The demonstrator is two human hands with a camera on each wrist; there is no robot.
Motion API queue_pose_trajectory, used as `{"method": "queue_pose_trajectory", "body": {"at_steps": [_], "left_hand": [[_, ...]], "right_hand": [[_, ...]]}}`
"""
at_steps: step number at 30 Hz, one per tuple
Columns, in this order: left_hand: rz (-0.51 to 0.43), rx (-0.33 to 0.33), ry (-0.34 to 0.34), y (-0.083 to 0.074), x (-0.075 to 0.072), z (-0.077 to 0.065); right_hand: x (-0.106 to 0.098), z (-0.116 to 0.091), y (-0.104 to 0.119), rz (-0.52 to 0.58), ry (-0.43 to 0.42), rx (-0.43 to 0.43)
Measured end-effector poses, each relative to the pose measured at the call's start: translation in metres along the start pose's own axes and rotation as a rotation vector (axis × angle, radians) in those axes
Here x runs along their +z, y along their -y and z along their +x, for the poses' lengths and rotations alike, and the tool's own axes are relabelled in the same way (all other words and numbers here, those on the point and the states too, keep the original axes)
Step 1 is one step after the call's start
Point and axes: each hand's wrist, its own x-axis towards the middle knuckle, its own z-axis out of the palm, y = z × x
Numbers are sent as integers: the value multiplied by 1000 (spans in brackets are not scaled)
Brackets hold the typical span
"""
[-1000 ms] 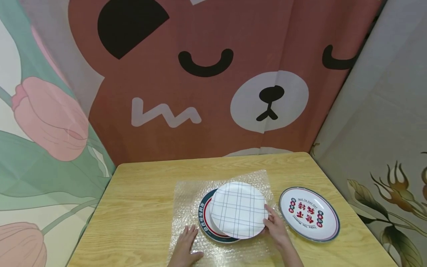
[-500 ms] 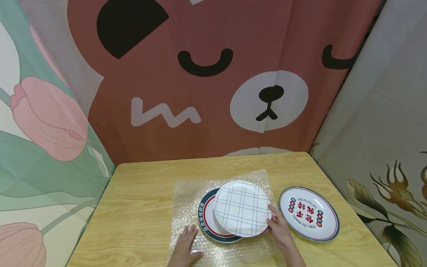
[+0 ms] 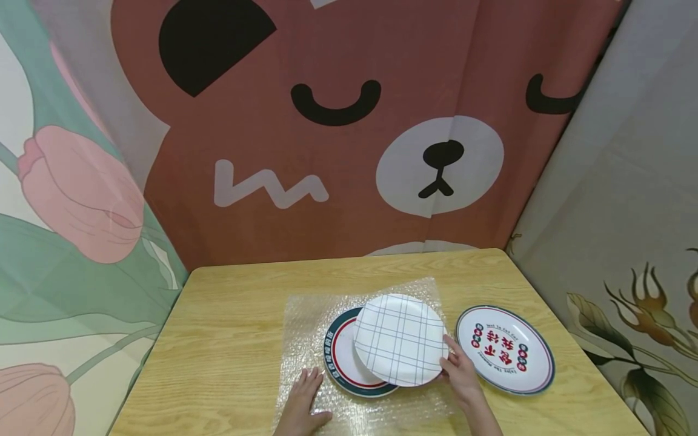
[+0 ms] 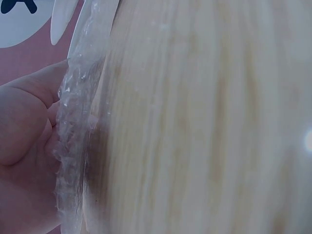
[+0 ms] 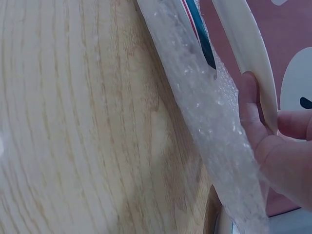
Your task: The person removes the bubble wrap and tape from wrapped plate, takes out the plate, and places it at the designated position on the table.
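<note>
Right hand (image 3: 460,374) pinches the rim of the checked plate (image 3: 400,340), raised partly over the dark-rimmed plate (image 3: 346,357); left hand (image 3: 302,401) rests, fingers extended, on bubble wrap (image 3: 302,321).

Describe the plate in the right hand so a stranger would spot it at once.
On the wood-grain table, find the bubble wrap. Over it, the right hand grips the checked plate by its edge, overlapping the teal-rimmed plate. Thin blue crossing lines on white set it apart: the teal-rimmed plate and the red-lettered plate both carry writing.
</note>
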Motion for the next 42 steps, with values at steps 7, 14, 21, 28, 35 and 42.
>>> {"method": "queue_pose_trajectory", "body": {"at_steps": [7, 14, 21, 28, 35, 42], "left_hand": [[-17, -26, 28, 0, -1, 1], [-14, -35, 43, 2, 0, 1], [-15, -25, 29, 2, 1, 0], [-31, -42, 44, -1, -2, 1], [-39, -63, 71, -2, -3, 2], [-33, -41, 47, -1, -2, 1]], "right_hand": [[-1, 0, 1, -2, -11, 14], [-4, -1, 2, -4, -23, 22], [-6, -2, 2, -10, -34, 14], [-10, -2, 3, 5, -54, 11], [-17, -3, 2, 25, -80, -7], [-26, -3, 2, 62, -123, 16]]}}
